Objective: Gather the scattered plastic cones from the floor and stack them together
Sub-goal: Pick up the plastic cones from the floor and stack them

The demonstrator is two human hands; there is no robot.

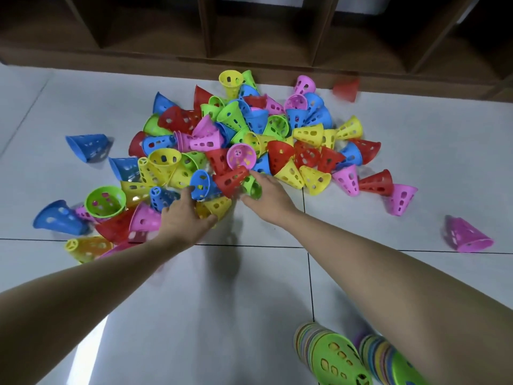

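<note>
Plastic cones (pixel 244 140) lie heaped on the floor (pixel 194 315) at twelve o'clock. Left hand (pixel 186 218) touches a yellow cone (pixel 219 205), grip unclear; right hand (pixel 268 195) grasps a green cone (pixel 254 188). Finished stacks (pixel 333 357) sit at five o'clock; best nest rims aligned.

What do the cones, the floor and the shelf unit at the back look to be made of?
Cones: moulded plastic, bright and slightly glossy, with punched holes.
Floor: probably glazed tile, with grout lines and reflections.
Shelf unit: dark brown wood or wood-look board; which, I cannot tell.
</note>
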